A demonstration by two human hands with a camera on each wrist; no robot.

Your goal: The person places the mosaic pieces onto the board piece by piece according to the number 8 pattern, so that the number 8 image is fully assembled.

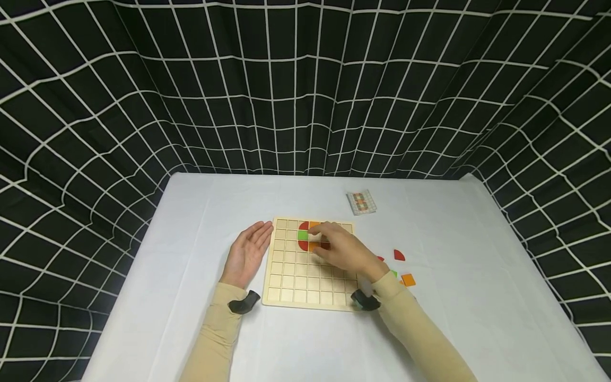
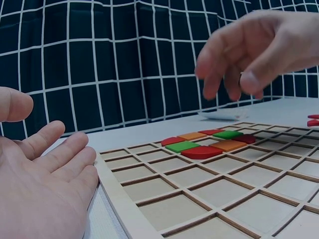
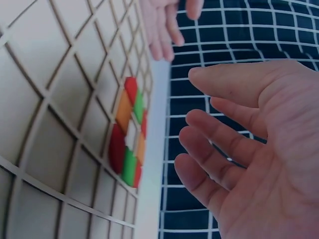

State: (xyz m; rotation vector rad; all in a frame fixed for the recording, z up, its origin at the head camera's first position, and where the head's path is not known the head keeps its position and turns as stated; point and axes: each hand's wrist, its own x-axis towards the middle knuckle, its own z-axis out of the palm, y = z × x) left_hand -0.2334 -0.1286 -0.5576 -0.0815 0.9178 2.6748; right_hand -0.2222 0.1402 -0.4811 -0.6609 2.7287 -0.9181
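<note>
A wooden grid board lies on the white table. Near its far side, red rounded pieces, orange squares and green squares form a ring around one bare cell. My right hand hovers over this ring, thumb and fingers apart. Seen from the right wrist, its loosely bent fingers have nothing between them. Along the board's left edge rests my left hand, palm turned up and inward, fingers extended and holding nothing. The right hand hides part of the ring in the head view.
Right of the board lie loose pieces: a red quarter-round piece, an orange square and others partly behind the right forearm. A small stack of patterned cards sits beyond the board. Black curtains with white grid lines surround the table.
</note>
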